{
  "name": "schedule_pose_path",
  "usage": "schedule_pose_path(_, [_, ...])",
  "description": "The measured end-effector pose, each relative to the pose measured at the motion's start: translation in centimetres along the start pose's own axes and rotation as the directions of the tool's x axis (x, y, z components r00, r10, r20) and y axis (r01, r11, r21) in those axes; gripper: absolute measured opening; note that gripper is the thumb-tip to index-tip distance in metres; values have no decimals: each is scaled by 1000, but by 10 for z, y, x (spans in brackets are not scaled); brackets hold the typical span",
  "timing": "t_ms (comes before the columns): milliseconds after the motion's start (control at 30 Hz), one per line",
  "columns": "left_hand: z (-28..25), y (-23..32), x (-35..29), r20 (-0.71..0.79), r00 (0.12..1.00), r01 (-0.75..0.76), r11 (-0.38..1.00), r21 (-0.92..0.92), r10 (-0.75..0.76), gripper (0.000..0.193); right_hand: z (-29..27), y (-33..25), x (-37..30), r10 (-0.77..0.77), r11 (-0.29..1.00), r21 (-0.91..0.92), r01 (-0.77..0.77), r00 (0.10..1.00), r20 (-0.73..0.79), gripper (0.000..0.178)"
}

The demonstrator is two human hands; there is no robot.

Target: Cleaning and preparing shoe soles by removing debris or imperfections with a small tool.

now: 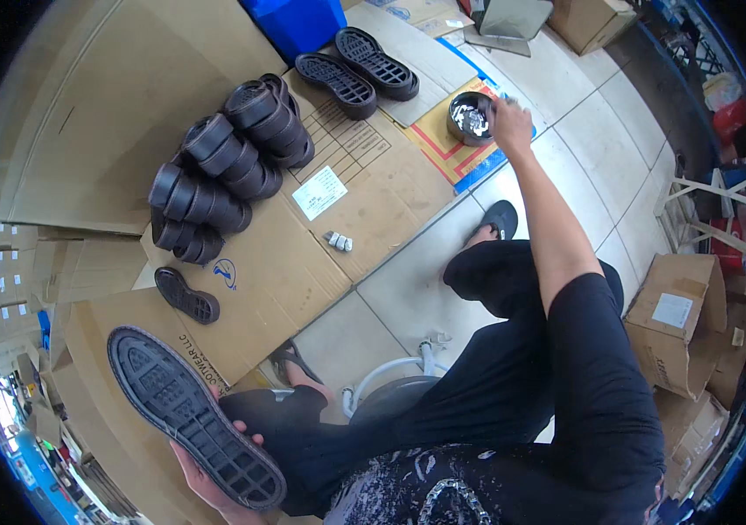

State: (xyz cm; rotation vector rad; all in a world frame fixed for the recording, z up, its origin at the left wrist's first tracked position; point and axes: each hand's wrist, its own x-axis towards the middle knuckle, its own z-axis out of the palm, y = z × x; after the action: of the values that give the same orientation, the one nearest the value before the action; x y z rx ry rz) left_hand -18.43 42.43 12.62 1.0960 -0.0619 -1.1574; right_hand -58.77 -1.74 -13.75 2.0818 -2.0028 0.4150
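Observation:
My left hand (202,479) grips a dark shoe sole (189,407) near its narrower end. The sole's gridded, hollowed side faces up, and some fingertips curl over its edge. My right arm reaches far forward, and my right hand (513,129) is closed at the rim of a round tin (455,133) holding dark, shiny liquid. Whatever those fingers pinch is too small to make out. The tin stands on a yellow and red printed board (437,156).
Several dark brown strapped sandals (233,156) sit in a row on flattened cardboard (290,284). A pair of soles (377,64) lies beyond them, and a single sole (186,295) lies nearer. Small grey pieces (338,241) rest mid-cardboard. An open carton (672,328) stands at right.

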Motion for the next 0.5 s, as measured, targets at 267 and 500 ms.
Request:
schedule_pose_path(267, [-44, 2, -44, 61, 996, -61, 998, -22, 63, 60, -2, 0, -29, 531, 645, 336, -686, 719, 448, 38])
schedule_pose_path(500, [-67, -6, -69, -5, 992, -123, 992, -36, 123, 60, 15, 2, -54, 681, 309, 424, -851, 509, 526, 40])
